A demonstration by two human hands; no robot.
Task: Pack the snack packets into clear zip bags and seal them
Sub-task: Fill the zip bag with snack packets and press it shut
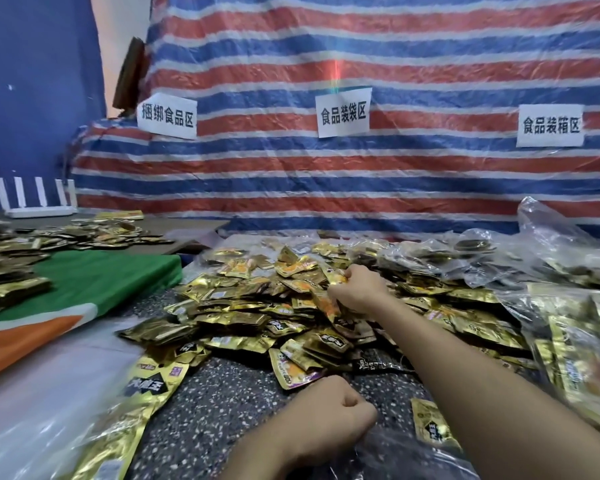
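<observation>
The snack packets [257, 317] lie in a loose gold heap across the middle of the counter [222, 393] and spill toward its far edge. They are flat and overlapping, with their long axes pointing every way, so the pile has no single heading. My right grip [357, 289] is at the heap's crest, the arm stretched out from the near right corner, with the fingers curled round a small bunch of orange-and-gold packets. The bunch is crowded in my fingers and I cannot read its long axis. My left grip [329, 410] sits close to the near edge, curled like a fist just beside the clear zip bag [388, 455], which lies crumpled at that edge. Whether it pinches the bag's mouth I cannot tell. The bag lies back toward me from the bunch, nearer my left grip, so I judge the coming move to be a straight draw homeward. Filled bags [568, 341] pile along the right edge, a green cloth [94, 275] covers the left, and a striped tarpaulin [361, 46] hangs behind.
</observation>
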